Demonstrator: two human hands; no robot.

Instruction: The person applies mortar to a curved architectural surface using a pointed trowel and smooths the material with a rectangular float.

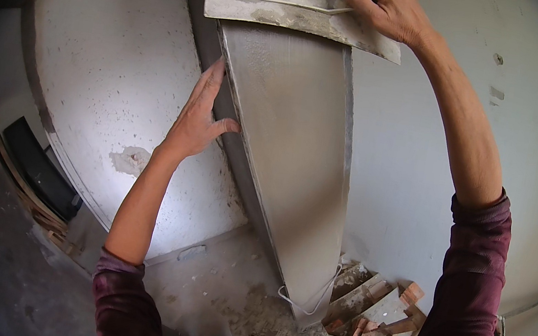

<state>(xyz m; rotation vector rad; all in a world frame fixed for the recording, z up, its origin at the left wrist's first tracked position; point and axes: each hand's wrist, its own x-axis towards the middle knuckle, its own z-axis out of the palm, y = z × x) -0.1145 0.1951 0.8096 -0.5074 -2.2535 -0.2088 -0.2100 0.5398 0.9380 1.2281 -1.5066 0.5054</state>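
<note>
A long grey plastered pillar [286,143] runs from the top of the view down toward the floor, its front face smooth and damp-looking. My right hand [383,8] is closed on a wide, plaster-smeared plastering float [271,12] with raised ribs along its back. The float lies across the pillar's upper part and overhangs its right edge. Lower down, my left hand [200,116] rests against the pillar's left edge, thumb apart and fingers stretched upward, holding nothing. How my right fingers wrap round the float is partly hidden.
Broken bricks and boards [373,309] are heaped at the pillar's foot, with a white cord [303,309] looped beside them. A spotted white wall [116,75] stands left, a pale wall [414,176] right. A black object [40,165] leans at far left.
</note>
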